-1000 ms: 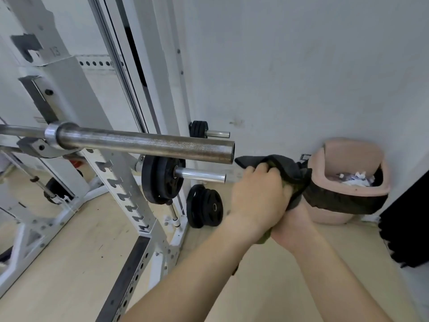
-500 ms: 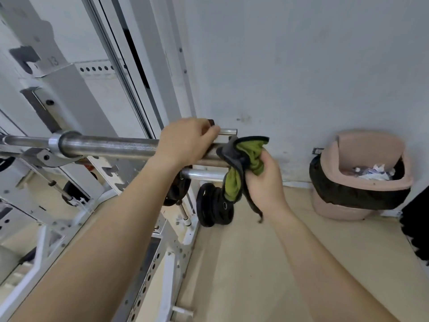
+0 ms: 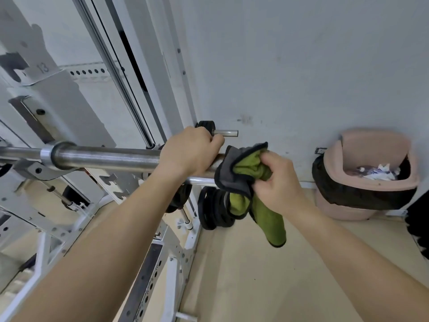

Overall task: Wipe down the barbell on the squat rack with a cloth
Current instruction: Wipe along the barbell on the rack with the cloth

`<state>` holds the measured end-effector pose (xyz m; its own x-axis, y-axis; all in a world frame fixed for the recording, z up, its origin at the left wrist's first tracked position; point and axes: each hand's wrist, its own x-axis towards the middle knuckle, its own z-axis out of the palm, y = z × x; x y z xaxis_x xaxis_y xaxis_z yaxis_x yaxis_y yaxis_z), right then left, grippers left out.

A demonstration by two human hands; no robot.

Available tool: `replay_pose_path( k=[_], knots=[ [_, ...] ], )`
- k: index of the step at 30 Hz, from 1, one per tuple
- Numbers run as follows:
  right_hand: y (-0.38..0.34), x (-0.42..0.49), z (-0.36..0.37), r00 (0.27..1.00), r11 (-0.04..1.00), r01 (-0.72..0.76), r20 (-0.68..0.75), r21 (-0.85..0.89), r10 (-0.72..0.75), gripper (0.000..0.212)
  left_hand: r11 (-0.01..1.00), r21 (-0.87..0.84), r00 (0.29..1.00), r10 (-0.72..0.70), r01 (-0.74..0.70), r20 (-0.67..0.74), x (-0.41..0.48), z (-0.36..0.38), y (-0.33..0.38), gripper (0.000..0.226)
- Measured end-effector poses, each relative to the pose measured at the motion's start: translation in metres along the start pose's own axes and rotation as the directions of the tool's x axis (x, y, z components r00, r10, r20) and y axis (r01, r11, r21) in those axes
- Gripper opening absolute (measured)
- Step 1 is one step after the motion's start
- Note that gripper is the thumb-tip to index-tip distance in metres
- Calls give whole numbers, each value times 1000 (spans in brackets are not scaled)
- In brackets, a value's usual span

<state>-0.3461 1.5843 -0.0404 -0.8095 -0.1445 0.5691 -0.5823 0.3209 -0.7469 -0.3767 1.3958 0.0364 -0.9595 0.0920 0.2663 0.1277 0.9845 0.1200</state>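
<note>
The steel barbell (image 3: 104, 158) lies across the white squat rack (image 3: 58, 112), its thick sleeve pointing right. My left hand (image 3: 189, 152) is wrapped over the sleeve near its right end. A green and grey cloth (image 3: 246, 177) covers the sleeve's tip, and part of it hangs down. My right hand (image 3: 276, 180) grips the bunched cloth just right of the tip. The end of the sleeve is hidden by the cloth.
Black weight plates (image 3: 214, 209) hang on the rack's storage pegs below the bar. A short chrome peg (image 3: 226, 132) sticks out behind my left hand. A pink bin (image 3: 366, 177) with a black liner stands on the floor by the grey wall at right.
A second ago both hands held the cloth off the bar's end. My left hand has moved onto the sleeve, and my right hand has brought the cloth over the tip, unfolding its green side.
</note>
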Motion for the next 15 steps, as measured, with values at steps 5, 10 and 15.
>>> replay_pose_path(
  k=[5,10,15],
  knots=[
    [-21,14,-1,853,804,-522,138,285,504,8,994,18,870,107,-112,-481,-36,27,-5,31],
    [-18,17,-5,832,810,-553,187,195,522,12,999,24,935,34,-27,-353,-24,16,-1,47],
    [-3,0,1,961,922,275,49,-272,-272,26,996,-49,964,-62,77,259,16,-4,3,45]
  ],
)
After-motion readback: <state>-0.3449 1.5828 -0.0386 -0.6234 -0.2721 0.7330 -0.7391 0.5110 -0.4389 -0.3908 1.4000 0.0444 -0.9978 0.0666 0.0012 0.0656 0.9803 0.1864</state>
